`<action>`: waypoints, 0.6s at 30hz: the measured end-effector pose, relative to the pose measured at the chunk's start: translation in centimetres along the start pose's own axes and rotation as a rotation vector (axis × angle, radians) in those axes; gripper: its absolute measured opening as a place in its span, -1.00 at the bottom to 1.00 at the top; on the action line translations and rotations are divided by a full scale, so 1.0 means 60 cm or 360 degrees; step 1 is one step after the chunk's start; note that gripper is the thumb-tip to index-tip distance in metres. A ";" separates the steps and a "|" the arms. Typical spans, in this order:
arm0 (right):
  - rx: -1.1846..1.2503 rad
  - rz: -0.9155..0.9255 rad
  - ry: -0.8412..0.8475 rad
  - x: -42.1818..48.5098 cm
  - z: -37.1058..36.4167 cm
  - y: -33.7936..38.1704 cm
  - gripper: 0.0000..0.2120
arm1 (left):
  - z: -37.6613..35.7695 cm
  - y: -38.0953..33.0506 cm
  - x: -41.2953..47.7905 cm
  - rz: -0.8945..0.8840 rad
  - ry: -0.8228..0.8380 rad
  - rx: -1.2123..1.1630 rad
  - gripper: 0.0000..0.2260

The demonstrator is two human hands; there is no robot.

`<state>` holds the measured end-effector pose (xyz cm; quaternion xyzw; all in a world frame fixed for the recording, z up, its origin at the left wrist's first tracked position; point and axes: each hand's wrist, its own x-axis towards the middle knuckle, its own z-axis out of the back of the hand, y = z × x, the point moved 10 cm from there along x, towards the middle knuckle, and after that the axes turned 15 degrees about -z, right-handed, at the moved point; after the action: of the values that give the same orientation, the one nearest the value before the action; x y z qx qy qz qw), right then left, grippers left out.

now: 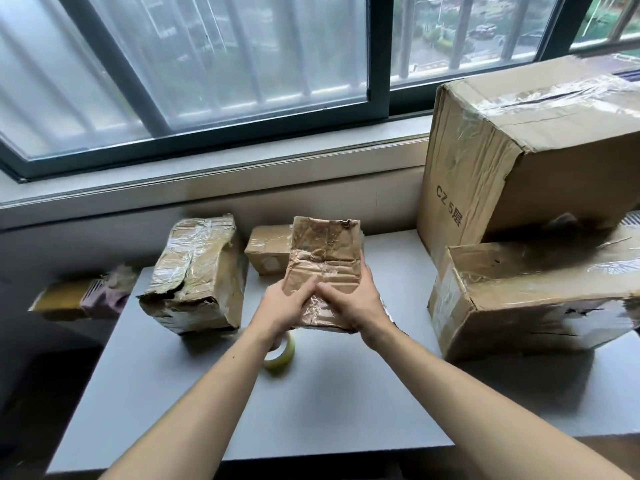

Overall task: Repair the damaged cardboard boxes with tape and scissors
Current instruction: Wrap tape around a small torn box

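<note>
1. Head view, centre of the frame: the left hand (284,303) and right hand (353,299) both grip a crumpled, taped cardboard box (325,261) held above the grey tabletop (346,410).
2. A tape roll (281,355) sits just below the left hand.
3. A torn box (197,275) stands at centre left.
4. 2 stacked boxes (526,216) fill the right side.

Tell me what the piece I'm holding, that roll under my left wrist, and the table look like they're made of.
Held piece: brown corrugated cardboard, creased, torn along the top, partly covered in shiny wrinkled clear tape. Roll: glossy yellowish translucent tape, probably plastic packing tape. Table: smooth matte grey top, maybe laminate or painted board; hard to tell.
</note>
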<state>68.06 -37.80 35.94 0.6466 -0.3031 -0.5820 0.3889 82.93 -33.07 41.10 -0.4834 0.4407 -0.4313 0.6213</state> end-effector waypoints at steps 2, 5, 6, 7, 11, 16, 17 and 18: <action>0.0022 0.0032 -0.0004 -0.006 -0.001 0.007 -0.04 | 0.005 -0.001 0.005 -0.0030 0.0011 0.0041 -0.81; 0.0216 -0.0029 -0.0201 -0.008 0.010 0.007 -0.60 | 0.001 0.003 0.010 -0.0012 0.0110 0.0068 -0.80; 0.0227 -0.0059 -0.0307 -0.006 0.016 0.007 -0.76 | 0.001 0.003 0.011 -0.0011 0.0161 0.0070 -0.79; 0.0218 -0.0093 -0.0393 -0.004 0.022 0.007 -0.80 | 0.001 0.006 0.014 -0.0016 0.0228 0.0074 -0.77; 0.0249 -0.0213 -0.0456 0.005 0.025 0.011 -0.66 | 0.005 0.016 0.024 0.0044 0.0539 0.0014 -0.75; 0.0184 -0.0135 -0.0420 0.010 0.014 0.045 -0.69 | 0.007 0.012 0.066 0.0035 0.0452 -0.0178 -0.80; 0.0121 -0.0110 -0.0393 0.006 0.012 0.051 -0.72 | 0.004 0.014 0.075 0.0053 0.0416 -0.0220 -0.82; 0.0025 -0.0082 -0.0387 0.001 0.012 0.057 -0.74 | 0.002 0.017 0.086 0.0072 0.0389 -0.0259 -0.85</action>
<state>67.58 -39.69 38.82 0.5819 -0.3358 -0.6635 0.3293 84.38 -37.83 39.47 -0.4659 0.5574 -0.4358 0.5314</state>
